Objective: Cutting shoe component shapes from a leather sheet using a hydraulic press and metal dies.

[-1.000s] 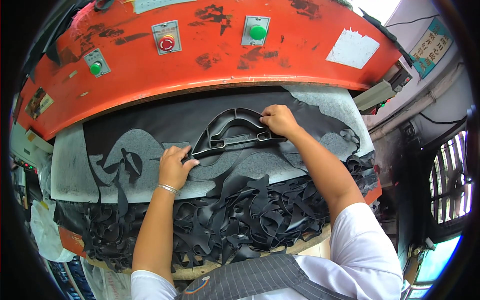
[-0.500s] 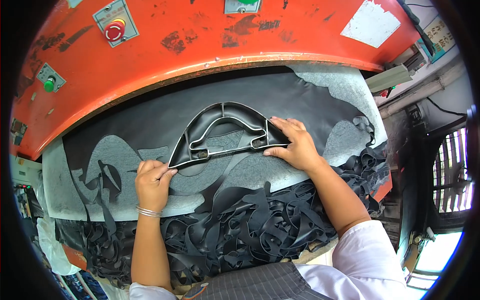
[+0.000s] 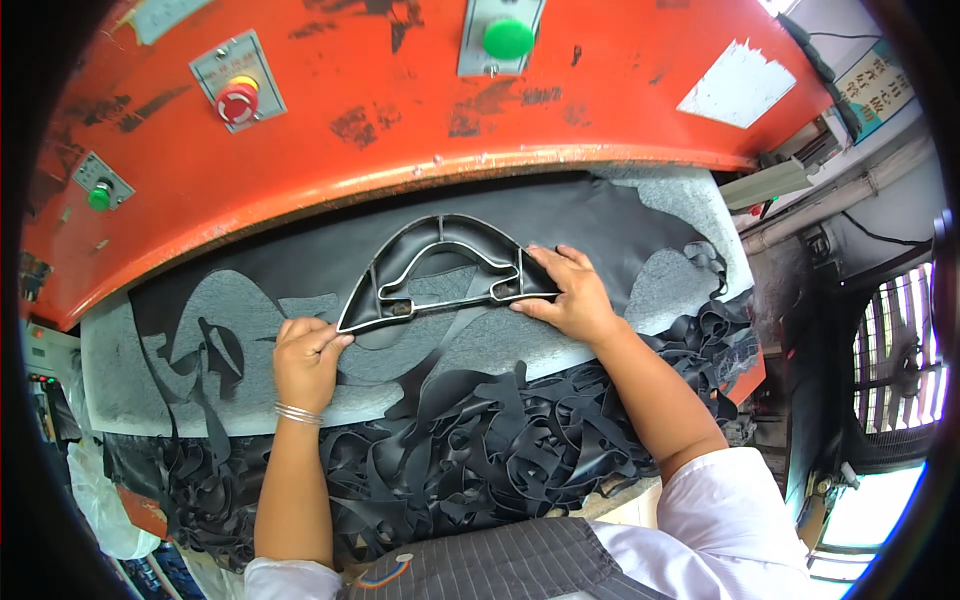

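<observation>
A curved metal cutting die (image 3: 441,228), arch-shaped with a smaller arch inside it, lies on a sheet of black leather (image 3: 330,248). My left hand (image 3: 305,362) pinches the die's lower left tip between thumb and fingers. At the die's right end, my right hand (image 3: 575,293) grips it with the thumb on the near edge and the fingers on the far edge. The leather has curved openings cut from it, and the grey board (image 3: 480,346) shows through them. Part of the die's right tip is hidden under my right hand.
An orange press (image 3: 400,110) spans the far side, carrying a red stop button (image 3: 237,101), a large green button (image 3: 508,39) and a smaller green one (image 3: 99,196). Tangled black leather scraps (image 3: 480,450) are heaped along the near edge. A barred window (image 3: 905,345) stands at right.
My view has tilted, showing more of the press. Both hands keep hold of the die, which stays in nearly the same place on the leather.
</observation>
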`<state>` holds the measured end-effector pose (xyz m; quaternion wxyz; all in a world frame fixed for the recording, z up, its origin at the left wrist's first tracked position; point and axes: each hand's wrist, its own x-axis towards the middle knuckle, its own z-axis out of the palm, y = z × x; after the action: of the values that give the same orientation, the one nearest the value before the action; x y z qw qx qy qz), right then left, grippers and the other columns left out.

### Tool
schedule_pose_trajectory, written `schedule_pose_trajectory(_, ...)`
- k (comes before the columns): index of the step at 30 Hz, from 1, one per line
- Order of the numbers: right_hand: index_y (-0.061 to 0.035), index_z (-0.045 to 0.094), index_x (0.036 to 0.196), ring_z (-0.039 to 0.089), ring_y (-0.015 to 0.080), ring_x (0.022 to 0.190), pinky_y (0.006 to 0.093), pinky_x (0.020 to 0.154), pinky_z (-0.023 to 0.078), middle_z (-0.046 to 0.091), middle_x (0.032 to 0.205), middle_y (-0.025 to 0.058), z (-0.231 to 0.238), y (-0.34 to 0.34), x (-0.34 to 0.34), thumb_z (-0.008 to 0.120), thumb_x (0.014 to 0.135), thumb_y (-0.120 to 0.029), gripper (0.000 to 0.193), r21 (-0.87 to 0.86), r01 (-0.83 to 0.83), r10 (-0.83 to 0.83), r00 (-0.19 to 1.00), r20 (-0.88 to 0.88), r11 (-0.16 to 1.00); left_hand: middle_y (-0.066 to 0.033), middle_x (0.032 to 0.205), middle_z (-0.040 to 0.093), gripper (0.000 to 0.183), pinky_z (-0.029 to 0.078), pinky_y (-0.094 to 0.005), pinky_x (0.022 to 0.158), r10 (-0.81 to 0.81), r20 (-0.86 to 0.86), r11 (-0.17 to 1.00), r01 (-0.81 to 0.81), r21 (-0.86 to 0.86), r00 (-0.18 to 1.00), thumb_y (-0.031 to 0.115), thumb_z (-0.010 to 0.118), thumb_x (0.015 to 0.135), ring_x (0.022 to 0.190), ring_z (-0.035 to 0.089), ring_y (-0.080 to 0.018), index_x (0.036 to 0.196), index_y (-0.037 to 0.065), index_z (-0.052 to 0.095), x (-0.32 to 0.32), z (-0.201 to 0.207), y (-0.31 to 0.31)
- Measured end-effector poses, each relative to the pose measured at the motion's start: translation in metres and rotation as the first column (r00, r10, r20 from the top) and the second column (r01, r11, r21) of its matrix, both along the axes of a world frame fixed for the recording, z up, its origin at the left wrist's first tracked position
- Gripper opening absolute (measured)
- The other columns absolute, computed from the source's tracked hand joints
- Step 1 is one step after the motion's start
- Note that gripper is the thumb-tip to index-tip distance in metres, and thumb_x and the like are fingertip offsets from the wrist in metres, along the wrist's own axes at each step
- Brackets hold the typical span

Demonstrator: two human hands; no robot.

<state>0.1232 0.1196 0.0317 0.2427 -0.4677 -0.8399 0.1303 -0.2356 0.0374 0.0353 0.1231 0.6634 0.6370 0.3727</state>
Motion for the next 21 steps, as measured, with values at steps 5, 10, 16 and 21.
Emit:
schedule_pose_trajectory(5, -0.0059, 0.052, 0.132, 0.046, 0.0391, 0.126, 0.0442, 0.108, 0.034, 0.053, 0.135, 0.0182, 0.016, -0.023, -0.011, 0.079, 0.068, -0.049, 0.082, -0.047, 0.085, -0.08, 0.992, 0.095, 0.995, -0.0085, 0.083, 0.064, 0.023, 0.047, -0.0344, 0.074, -0.073, -0.08, 0.997, 0.073, -0.003, 0.994, 0.013, 0.077, 0.073, 0.08, 0.059, -0.0247, 0.093, 0.002, 0.073, -0.017, 0.001, -0.016)
schedule_pose_trajectory(10, -0.0046, 0.043, 0.139, 0.053, 0.0361, 0.118, 0.0445, 0.099, 0.041, 0.057, 0.124, 0.0202, 0.057, -0.074, -0.027, 0.084, 0.066, -0.037, 0.089, -0.071, 0.279, -0.288, 0.933, -0.216, 0.958, -0.0099, 0.094, 0.066, 0.032, 0.052, -0.032, 0.077, 0.109, 0.273, 0.992, -0.086, -0.095, 0.956, 0.018, 0.075, 0.08, 0.085, 0.064, -0.0211, 0.107, 0.003, 0.069, -0.055, 0.034, -0.046)
schedule_pose_trajectory(16, -0.0004, 0.051, 0.107, 0.056, 0.015, 0.072, 0.0276, 0.067, 0.048, 0.061, 0.087, 0.0099, 0.15, -0.074, -0.083, 0.077, 0.081, -0.017, 0.041, 0.088, 0.275, -0.134, 0.693, -0.709, 0.957, -0.0093, 0.075, 0.056, 0.022, 0.044, -0.0311, 0.07, 0.282, 0.203, 0.667, -0.344, 0.661, 0.937, 0.01, 0.054, 0.097, 0.073, 0.054, -0.0191, 0.084, -0.005, 0.063, -0.111, 0.131, -0.075)
schedule_pose_trajectory(21, -0.0019, 0.051, 0.096, 0.057, 0.0133, 0.063, 0.0278, 0.061, 0.048, 0.06, 0.068, 0.0073, 0.17, -0.102, -0.094, 0.074, 0.083, -0.013, 0.028, 0.152, 0.371, -0.161, 0.688, -0.708, 0.916, -0.0124, 0.067, 0.048, 0.034, 0.038, -0.0393, 0.06, 0.419, -0.359, 0.728, -0.071, 0.682, 0.834, 0.02, 0.055, 0.095, 0.064, 0.048, -0.0283, 0.067, 0.002, 0.05, -0.141, 0.175, -0.108)
